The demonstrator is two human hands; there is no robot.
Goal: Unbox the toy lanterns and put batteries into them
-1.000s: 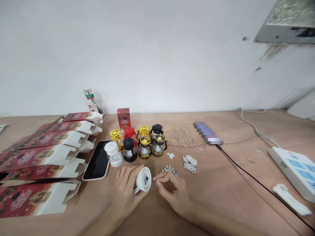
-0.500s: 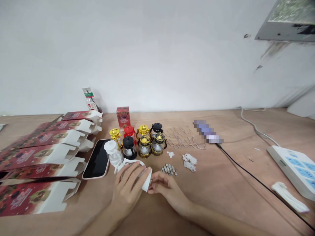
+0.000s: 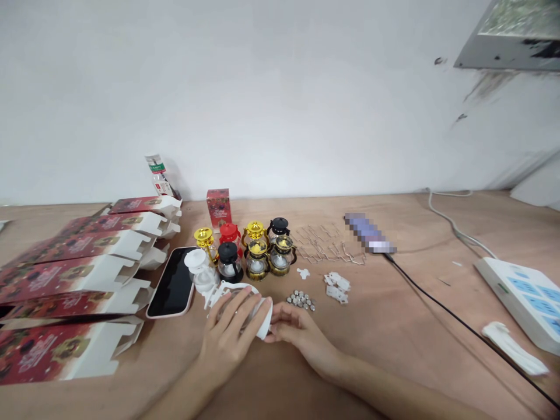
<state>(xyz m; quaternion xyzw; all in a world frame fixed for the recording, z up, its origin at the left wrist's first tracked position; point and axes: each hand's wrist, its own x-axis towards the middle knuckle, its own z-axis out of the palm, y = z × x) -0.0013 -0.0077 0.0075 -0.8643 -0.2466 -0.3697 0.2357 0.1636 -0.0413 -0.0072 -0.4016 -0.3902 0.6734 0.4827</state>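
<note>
A small white toy lantern (image 3: 265, 319) lies tilted on its side in my left hand (image 3: 231, 335), its base facing right. My left fingers wrap over its clear body, with the white handle showing beyond them. Against the open base, the fingertips of my right hand (image 3: 301, 335) are pinched together; what they hold there is hidden. Just beyond my right hand lies a small pile of silver button cells (image 3: 300, 300). Several finished-looking lanterns stand ahead of my hands, among them a white one (image 3: 201, 269), a black one (image 3: 230, 262) and a red one (image 3: 230, 233).
White plastic tabs (image 3: 336, 287) and bent metal wires (image 3: 330, 252) lie right of the lanterns. A phone (image 3: 171, 284) and red printed boxes (image 3: 48, 286) occupy the left. At right are a cabled phone (image 3: 366, 233), a power strip (image 3: 520, 297) and a white cloth (image 3: 515, 348).
My right hand, earlier pinching a small silvery piece apart from the lantern, has moved left to its base. My left hand has turned the lantern so the inside of the base is hidden.
</note>
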